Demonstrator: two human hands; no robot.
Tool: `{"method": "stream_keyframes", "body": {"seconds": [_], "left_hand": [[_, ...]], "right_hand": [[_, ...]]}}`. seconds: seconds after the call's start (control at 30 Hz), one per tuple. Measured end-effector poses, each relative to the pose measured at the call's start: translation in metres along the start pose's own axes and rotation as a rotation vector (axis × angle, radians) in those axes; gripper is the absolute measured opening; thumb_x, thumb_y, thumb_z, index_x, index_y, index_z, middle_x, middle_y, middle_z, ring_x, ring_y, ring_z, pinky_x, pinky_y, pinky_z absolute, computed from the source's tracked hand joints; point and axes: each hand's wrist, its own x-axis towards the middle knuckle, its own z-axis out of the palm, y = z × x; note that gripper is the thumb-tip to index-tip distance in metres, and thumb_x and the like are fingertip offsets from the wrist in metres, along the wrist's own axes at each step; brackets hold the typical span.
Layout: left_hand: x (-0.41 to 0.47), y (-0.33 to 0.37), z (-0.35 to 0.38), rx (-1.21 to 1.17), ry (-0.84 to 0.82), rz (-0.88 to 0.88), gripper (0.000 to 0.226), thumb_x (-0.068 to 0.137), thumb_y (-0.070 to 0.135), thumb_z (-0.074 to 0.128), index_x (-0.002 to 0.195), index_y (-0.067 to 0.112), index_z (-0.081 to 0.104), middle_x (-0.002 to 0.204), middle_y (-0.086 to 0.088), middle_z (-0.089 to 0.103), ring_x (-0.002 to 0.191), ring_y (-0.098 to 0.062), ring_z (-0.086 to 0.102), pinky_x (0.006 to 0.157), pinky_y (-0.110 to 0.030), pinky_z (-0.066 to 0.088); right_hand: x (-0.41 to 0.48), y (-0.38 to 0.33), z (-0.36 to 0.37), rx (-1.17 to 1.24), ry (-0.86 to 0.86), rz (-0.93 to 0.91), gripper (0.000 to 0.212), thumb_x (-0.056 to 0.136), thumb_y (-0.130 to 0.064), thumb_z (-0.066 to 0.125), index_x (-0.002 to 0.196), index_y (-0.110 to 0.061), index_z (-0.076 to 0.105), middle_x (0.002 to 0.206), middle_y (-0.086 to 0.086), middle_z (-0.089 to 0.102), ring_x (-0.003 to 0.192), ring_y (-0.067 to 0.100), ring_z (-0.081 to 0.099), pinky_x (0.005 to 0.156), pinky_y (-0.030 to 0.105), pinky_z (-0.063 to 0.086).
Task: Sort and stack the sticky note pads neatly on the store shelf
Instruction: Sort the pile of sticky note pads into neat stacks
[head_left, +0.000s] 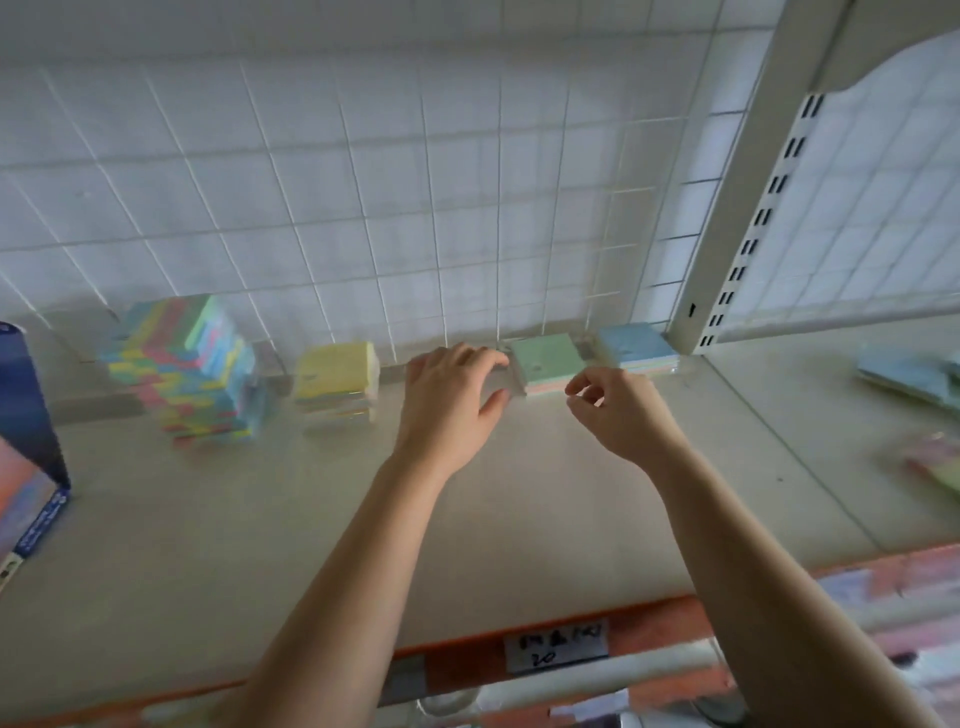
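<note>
I see a pale store shelf (519, 519) backed by a white wire grid (363, 208). A green-topped sticky note pad (548, 358) lies at the back, near the middle. My left hand (452, 384) is spread open, its fingertips at the pad's left edge. My right hand (618, 410) is just beside the pad's front right corner with its fingers curled; I cannot tell whether it pinches anything. A blue-topped pad (631, 345) lies just to the right. To the left are a yellow-topped stack (337, 379) and a taller multicoloured stack (187, 364).
</note>
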Motion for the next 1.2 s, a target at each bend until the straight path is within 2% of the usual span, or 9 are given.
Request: {"method": "stream_keyframes", "body": {"seconds": [0.57,0.93,1.07,1.2], "left_hand": [[0.043,0.189,0.100,-0.122,-0.207,0.157,0.039,0.085,0.040,0.061,0.122,0.031,0.054,0.123,0.006,0.057,0.118,-0.018,0.050,0.100,-0.038,0.031],[0.051,0.317,0.158,-0.208,-0.336,0.298,0.040,0.088,0.045,0.055,0.125,0.031,0.053,0.122,0.005,0.056,0.116,-0.018,0.051,0.097,-0.038,0.033],[0.051,0.351,0.175,-0.227,-0.356,0.297,0.038,0.087,0.048,0.055,0.122,0.033,0.055,0.119,0.007,0.057,0.114,-0.017,0.052,0.095,-0.036,0.033],[0.049,0.376,0.182,-0.247,-0.415,0.267,0.052,0.075,0.063,0.061,0.120,0.038,0.054,0.119,0.010,0.058,0.113,-0.014,0.052,0.094,-0.036,0.033]], "right_hand": [[-0.037,0.159,-0.126,0.000,0.130,0.171,0.011,0.082,-0.024,0.061,0.091,-0.025,0.067,0.079,-0.009,0.065,0.076,0.016,0.060,0.070,0.028,0.047],[-0.079,0.256,-0.207,-0.013,0.255,0.278,0.013,0.082,-0.021,0.062,0.093,-0.022,0.069,0.078,-0.009,0.065,0.073,0.014,0.060,0.072,0.028,0.050],[-0.096,0.287,-0.230,-0.009,0.307,0.312,0.013,0.082,-0.018,0.063,0.093,-0.019,0.070,0.081,-0.004,0.066,0.073,0.015,0.059,0.073,0.028,0.049],[-0.105,0.305,-0.248,0.008,0.391,0.322,0.007,0.083,-0.019,0.065,0.088,-0.017,0.070,0.076,-0.005,0.066,0.067,0.012,0.060,0.069,0.024,0.047]]}}
